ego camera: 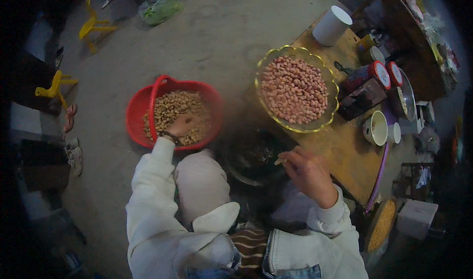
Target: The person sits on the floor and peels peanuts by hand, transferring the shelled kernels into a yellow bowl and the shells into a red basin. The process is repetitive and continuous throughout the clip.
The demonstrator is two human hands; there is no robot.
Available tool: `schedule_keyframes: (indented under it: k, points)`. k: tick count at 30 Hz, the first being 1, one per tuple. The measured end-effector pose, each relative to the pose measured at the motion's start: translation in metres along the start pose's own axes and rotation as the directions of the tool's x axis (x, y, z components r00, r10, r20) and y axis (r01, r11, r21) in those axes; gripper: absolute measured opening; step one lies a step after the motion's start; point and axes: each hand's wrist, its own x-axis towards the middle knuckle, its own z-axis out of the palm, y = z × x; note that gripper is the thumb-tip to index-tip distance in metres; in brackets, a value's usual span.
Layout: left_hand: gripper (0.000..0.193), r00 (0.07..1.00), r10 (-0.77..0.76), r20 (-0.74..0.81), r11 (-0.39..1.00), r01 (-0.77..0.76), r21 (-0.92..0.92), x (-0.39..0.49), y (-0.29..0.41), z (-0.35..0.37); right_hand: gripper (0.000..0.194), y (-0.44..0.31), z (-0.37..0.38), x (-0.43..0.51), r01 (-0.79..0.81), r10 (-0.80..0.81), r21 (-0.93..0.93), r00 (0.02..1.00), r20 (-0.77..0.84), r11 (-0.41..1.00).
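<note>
My left hand (183, 125) reaches under the handle of a red plastic basket (137, 118), down among unshelled peanuts (177, 103). Its fingertips are buried or blurred, so their grip does not show. A small pale piece, apparently peanut shell (279, 160), is pinched between the thumb and fingers of my right hand (308, 170). That hand is raised at the right side of a dark round basin (249, 159), in which some bits lie. Beyond it, a clear scalloped bowl with a gold rim (314, 54) holds reddish shelled peanuts (295, 88).
The bowl stands on a wooden table (353, 159) with a white cylinder (332, 26), red-lidded jars (380, 74) and a cream bowl (375, 128). Yellow kernels (382, 225) fill a container at lower right. Yellow stools (55, 87) and a green plastic bag (160, 9) are on the floor.
</note>
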Motion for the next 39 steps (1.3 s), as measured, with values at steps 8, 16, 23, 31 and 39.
schedule_keyframes:
  k: [8,16,23,31,39]
  points:
    - [0.061,0.917,-0.215,0.336,0.829,-0.011,0.559,0.075,-0.081,0.054,0.036,0.02,0.044,0.003,-0.079,0.089,-0.05,0.962,0.259,0.996]
    - [0.062,0.936,-0.334,0.115,0.695,0.162,0.701,0.1,-0.181,0.083,0.035,0.029,0.072,0.006,-0.063,0.056,0.006,0.923,0.38,0.998]
    - [0.057,0.885,-0.458,0.088,0.635,0.255,0.729,0.094,-0.203,0.086,0.034,0.025,0.07,0.002,-0.07,0.052,0.054,0.956,0.287,0.996]
    - [0.046,0.952,-0.304,-0.024,0.732,0.25,0.634,0.107,-0.214,0.089,0.036,0.023,0.069,-0.001,-0.071,0.06,0.03,0.959,0.277,0.997]
    - [0.039,0.837,-0.546,-0.03,0.54,0.324,-0.777,0.106,-0.218,0.036,0.034,0.029,0.078,-0.001,-0.041,0.025,0.048,0.954,0.298,0.998]
